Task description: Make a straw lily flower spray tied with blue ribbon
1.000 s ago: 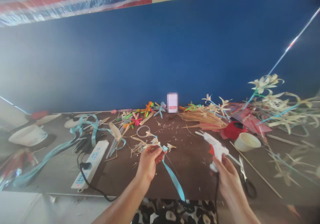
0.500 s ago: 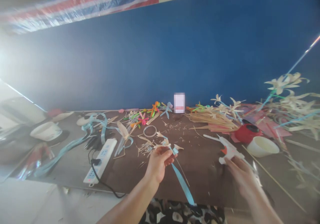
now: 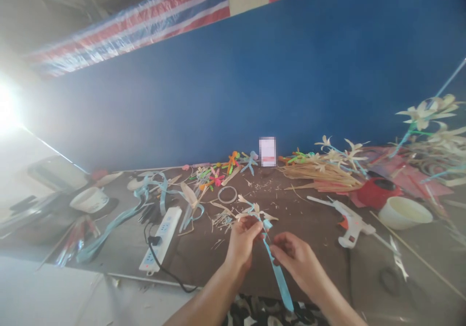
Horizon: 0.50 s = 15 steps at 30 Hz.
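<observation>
I see the left hand (image 3: 243, 238) pinching a straw flower (image 3: 255, 213) at its fingertips; the right hand (image 3: 293, 258) touches the blue ribbon (image 3: 277, 272) below them; glue gun (image 3: 349, 221) lies apart.

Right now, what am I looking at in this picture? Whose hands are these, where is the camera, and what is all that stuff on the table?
There is no machine here: a person wears a camera on the head, looking forward and down at their own two bare hands. That makes the view wide and a little squashed.

The left hand pinches a small straw flower tied to a light blue ribbon. The right hand touches the ribbon just below it.

On the brown table lie a white glue gun, a white cup, a red pot, a pile of straw strips, a white power strip, loose blue ribbon and a small ring. Behind is a blue wall.
</observation>
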Available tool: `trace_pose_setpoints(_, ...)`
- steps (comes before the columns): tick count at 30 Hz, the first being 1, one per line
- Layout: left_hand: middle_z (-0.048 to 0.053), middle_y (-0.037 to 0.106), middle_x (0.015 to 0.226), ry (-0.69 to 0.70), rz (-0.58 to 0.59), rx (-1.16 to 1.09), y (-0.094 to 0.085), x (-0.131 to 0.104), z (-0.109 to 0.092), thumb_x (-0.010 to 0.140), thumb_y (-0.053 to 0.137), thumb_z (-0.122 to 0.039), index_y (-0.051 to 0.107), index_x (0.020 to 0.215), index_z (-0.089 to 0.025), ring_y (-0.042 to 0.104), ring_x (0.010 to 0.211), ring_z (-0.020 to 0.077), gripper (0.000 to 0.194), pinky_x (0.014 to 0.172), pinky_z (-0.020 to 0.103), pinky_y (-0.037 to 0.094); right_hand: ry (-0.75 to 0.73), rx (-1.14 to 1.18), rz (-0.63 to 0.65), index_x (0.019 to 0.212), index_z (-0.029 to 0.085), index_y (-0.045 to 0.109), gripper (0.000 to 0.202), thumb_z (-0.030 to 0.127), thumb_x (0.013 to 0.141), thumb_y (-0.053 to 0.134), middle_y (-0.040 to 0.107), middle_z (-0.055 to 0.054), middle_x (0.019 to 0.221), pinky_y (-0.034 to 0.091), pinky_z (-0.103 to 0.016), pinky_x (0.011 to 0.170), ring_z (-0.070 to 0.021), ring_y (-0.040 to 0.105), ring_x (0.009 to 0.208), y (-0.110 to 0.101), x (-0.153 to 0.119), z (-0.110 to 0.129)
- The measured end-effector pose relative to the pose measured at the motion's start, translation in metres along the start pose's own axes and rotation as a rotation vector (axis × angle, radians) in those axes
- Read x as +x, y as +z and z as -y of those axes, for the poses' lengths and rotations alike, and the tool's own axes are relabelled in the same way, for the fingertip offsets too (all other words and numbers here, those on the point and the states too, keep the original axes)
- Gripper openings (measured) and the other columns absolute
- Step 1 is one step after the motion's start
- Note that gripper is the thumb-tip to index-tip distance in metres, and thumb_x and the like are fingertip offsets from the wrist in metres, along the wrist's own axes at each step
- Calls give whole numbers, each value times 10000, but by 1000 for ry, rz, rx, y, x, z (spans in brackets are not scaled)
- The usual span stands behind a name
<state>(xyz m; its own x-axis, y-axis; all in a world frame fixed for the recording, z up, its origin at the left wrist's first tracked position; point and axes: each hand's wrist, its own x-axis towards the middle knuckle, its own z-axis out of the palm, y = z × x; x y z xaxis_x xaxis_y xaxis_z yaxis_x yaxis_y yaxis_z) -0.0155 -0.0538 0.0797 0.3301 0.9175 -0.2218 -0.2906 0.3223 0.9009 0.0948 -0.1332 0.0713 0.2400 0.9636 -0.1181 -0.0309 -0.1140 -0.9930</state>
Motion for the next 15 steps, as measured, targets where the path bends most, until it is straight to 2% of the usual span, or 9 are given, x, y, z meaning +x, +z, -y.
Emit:
trace_pose_setpoints(3, -2, 587, 593, 44, -7, 60, -1, -3, -5, 602, 653, -233, 571, 691, -144, 546, 549, 118, 150, 540, 225, 410, -31, -67, -54, 679, 171, 541, 182, 352, 708, 539, 547, 30, 504, 389, -209, 423, -113, 513, 424, 13, 5, -4)
trace_pose_setpoints(7, -1, 587, 586, 60, -20, 115, -4, -4, -8, 595, 652, -226, 591, 668, -148, 525, 533, 113, 123, 538, 219, 402, -54, -142, -82, 615, 175, 539, 230, 376, 725, 511, 509, 39, 465, 353, -204, 402, -104, 476, 395, 14, 9, -6)
trace_pose_setpoints(11, -3, 582, 606, 61, -25, 120, -8, -4, -5, 603, 649, -230, 589, 718, -155, 525, 541, 114, 149, 544, 222, 408, 11, 19, -48, 613, 171, 527, 269, 418, 718, 520, 463, 51, 447, 342, -195, 395, -91, 444, 385, 18, 9, -9)
trace_pose_setpoints(15, -9, 570, 641, 11, 30, 3, -9, -5, -4, 634, 635, -234, 561, 734, -163, 537, 588, 112, 144, 575, 225, 420, 142, 272, 34, 653, 166, 500, 301, 461, 705, 528, 461, 63, 452, 304, -177, 369, -71, 422, 352, 23, 8, -9)
